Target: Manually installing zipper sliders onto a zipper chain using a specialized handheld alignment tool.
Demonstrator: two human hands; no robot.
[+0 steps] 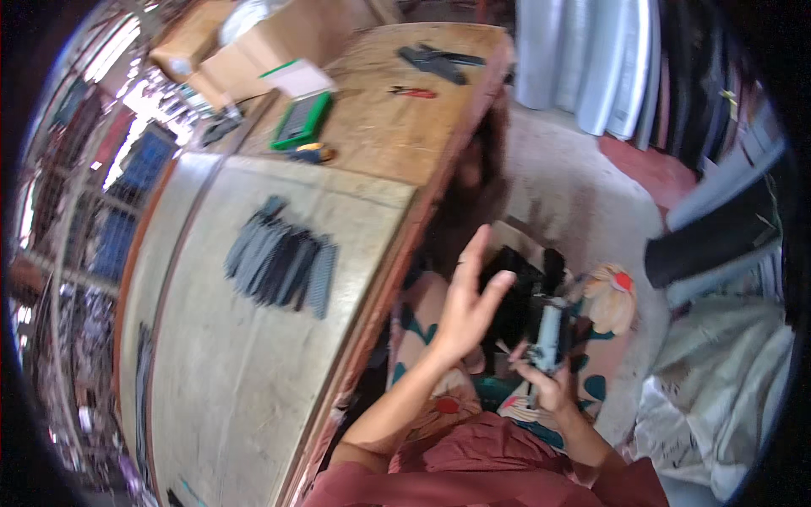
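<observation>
Through the head camera I have storage racks (127, 182) at the far left, with blue things on them, blurred. Next to them I see the workbench (241, 397), its near section pale and its far section bare brown wood. Long dark strips (144, 401) lie along its left side. On the pale part I find a fanned pile of grey strips (283, 262), overlapping one another. Beyond it sit a cardboard box (283, 51), a green-rimmed tray (302, 121) and, just beside the tray, a yellow-and-black tool (312, 153) too blurred for me to name. Farther right on the wood lie red-handled pliers (414, 92) and some dark grey pieces (435, 63).

Right of the bench edge, my left hand (463, 317) is raised, fingers extended, thumb apart, gripping nothing that I can see. Just beside it, black material (505, 300) lies over the lap. My right hand (553, 390) is clamped around the lower end of a pale blue-grey hand tool (549, 336), which points away from the body above flower-patterned cloth (612, 300). Farther right I see upright grey rolls (583, 59), black rolls (688, 84) and, below them, a whitish sack (701, 406).
</observation>
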